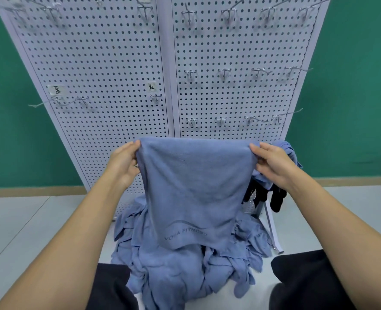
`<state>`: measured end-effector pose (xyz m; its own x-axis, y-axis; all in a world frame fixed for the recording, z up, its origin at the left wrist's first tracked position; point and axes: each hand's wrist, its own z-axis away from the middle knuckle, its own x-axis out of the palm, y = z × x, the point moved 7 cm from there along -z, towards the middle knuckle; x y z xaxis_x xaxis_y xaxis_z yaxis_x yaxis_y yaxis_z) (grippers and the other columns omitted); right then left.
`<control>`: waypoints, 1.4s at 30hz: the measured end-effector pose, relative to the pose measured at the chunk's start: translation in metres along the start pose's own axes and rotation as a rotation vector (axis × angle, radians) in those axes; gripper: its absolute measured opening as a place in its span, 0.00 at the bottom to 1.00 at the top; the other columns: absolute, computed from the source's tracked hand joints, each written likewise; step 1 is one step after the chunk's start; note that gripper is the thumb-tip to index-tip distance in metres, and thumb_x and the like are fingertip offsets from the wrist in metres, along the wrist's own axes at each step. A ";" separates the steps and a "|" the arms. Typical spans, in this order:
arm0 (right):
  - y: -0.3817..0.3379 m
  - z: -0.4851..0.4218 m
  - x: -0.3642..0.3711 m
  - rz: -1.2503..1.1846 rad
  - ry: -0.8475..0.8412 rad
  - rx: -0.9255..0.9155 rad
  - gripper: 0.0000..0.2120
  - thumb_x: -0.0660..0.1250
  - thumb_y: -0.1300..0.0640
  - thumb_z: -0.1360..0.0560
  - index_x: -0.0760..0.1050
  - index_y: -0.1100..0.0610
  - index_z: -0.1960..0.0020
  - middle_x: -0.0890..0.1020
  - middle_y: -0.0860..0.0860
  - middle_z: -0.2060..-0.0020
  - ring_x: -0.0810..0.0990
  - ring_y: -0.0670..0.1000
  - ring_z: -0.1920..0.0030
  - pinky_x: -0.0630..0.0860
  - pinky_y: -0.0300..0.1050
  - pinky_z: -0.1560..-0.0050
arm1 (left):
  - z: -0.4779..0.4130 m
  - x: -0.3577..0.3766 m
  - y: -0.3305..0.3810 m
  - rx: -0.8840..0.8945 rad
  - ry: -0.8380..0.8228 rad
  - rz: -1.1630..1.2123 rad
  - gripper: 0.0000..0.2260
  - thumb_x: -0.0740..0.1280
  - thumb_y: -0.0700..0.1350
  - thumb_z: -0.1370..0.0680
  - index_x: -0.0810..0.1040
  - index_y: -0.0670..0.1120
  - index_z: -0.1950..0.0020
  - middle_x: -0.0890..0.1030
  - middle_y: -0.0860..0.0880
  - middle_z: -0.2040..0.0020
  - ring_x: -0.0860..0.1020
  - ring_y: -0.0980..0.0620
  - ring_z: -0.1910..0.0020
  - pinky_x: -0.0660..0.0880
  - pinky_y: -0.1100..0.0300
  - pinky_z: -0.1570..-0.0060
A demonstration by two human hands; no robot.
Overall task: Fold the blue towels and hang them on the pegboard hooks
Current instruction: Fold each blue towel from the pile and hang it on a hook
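I hold a blue towel (194, 189) stretched out in front of me, its printed end hanging down. My left hand (123, 162) pinches its upper left corner and my right hand (272, 163) pinches its upper right corner. Under it, a pile of crumpled blue towels (185, 271) lies on the floor between my knees. Behind stands the white pegboard (122, 63) with several metal hooks (224, 73), all bare in the upper rows. Another blue towel (293, 153) hangs low on the right, partly hidden behind my right hand.
Black items (276, 198) hang low at the right of the board, beside its foot (272, 229). Paper labels (55, 89) are stuck on the left panel. A green wall (352, 86) stands behind, and pale floor (28, 220) spreads to both sides.
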<state>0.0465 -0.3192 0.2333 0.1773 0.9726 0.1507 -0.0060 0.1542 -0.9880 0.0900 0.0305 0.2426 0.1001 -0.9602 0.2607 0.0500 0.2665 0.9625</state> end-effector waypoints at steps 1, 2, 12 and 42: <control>0.000 -0.001 0.000 0.009 -0.023 -0.001 0.08 0.68 0.58 0.24 0.72 0.60 0.60 0.75 0.52 0.66 0.72 0.46 0.62 0.76 0.34 0.59 | 0.002 -0.001 0.001 -0.009 -0.007 0.017 0.06 0.62 0.43 0.19 0.76 0.47 0.55 0.80 0.51 0.62 0.77 0.55 0.62 0.74 0.59 0.60; 0.000 0.000 0.001 0.033 -0.044 0.001 0.07 0.66 0.60 0.23 0.73 0.60 0.59 0.74 0.53 0.64 0.72 0.47 0.60 0.76 0.36 0.56 | 0.003 -0.003 0.002 -0.013 -0.016 0.026 0.06 0.61 0.43 0.19 0.76 0.47 0.54 0.79 0.51 0.60 0.78 0.54 0.61 0.74 0.59 0.60; 0.010 0.006 0.011 0.290 0.005 0.070 0.16 0.56 0.58 0.17 0.66 0.55 0.64 0.65 0.49 0.77 0.63 0.41 0.83 0.65 0.33 0.82 | -0.004 -0.020 -0.002 0.056 0.112 -0.556 0.15 0.58 0.42 0.19 0.68 0.45 0.66 0.68 0.47 0.69 0.64 0.50 0.70 0.62 0.60 0.69; 0.026 -0.006 0.007 0.244 -0.078 0.186 0.07 0.67 0.54 0.23 0.80 0.57 0.54 0.76 0.51 0.63 0.73 0.48 0.62 0.79 0.43 0.50 | 0.008 -0.019 -0.011 -0.299 -0.070 0.033 0.06 0.63 0.42 0.20 0.77 0.44 0.55 0.82 0.51 0.67 0.78 0.54 0.61 0.78 0.61 0.67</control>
<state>0.0531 -0.3093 0.2082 0.0723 0.9941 -0.0808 -0.2200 -0.0631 -0.9735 0.0796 0.0450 0.2272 0.0381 -0.9513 0.3059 0.3386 0.3003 0.8917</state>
